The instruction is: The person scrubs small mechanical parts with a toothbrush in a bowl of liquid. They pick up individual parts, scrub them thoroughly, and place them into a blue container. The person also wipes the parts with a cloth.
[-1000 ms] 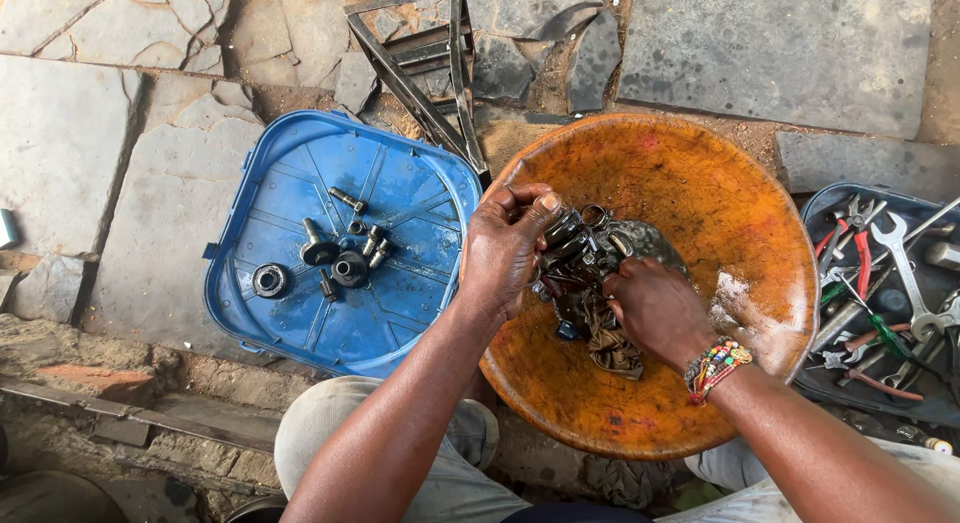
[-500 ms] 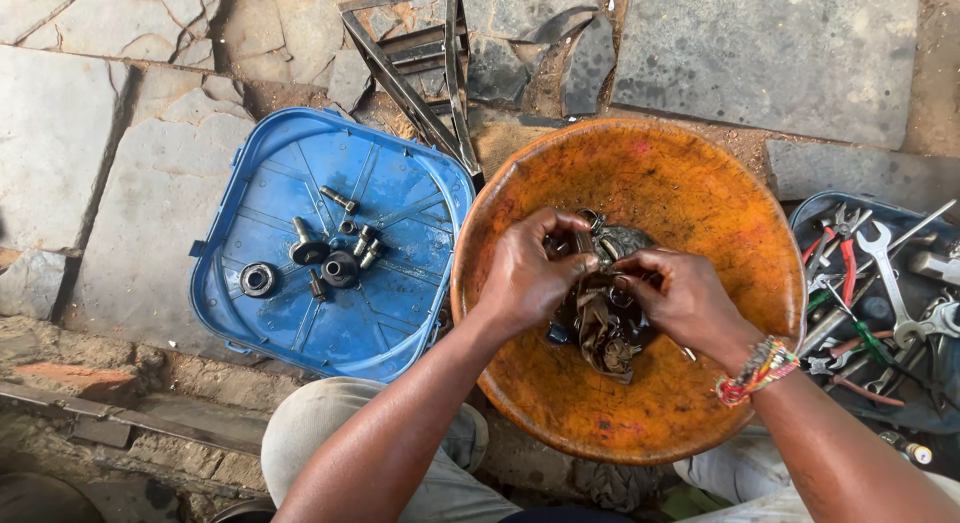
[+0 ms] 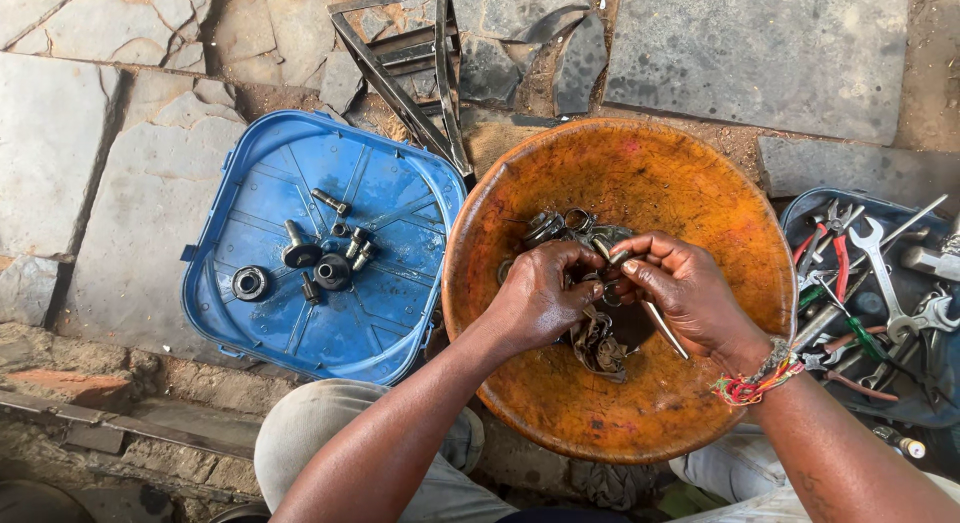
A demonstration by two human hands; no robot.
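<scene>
**Metal parts handled over the orange bowl**

The metal parts (image 3: 590,283) form a dark, greasy cluster in the middle of a round orange bowl (image 3: 690,173): rings, small clips, a thin rod and a crumpled, oily piece lying beneath them. Their surfaces are dull grey to black, with a few brighter steel edges. The left hand (image 3: 540,298) is curled over the cluster from the left, fingers closed on a piece of it. The right hand (image 3: 685,293) meets it from the right, fingertips pinched together on a small ring-like part; a beaded bracelet (image 3: 755,378) circles that wrist. Both hands touch at the fingertips above the bowl's centre.

Just left of the bowl lies a blue plastic lid (image 3: 260,183), holding bolts, bushings and a bearing ring (image 3: 249,281). To the right, a dark tray (image 3: 800,208) holds spanners and red-handled pliers. A metal frame (image 3: 400,63) lies on the stone paving beyond.
</scene>
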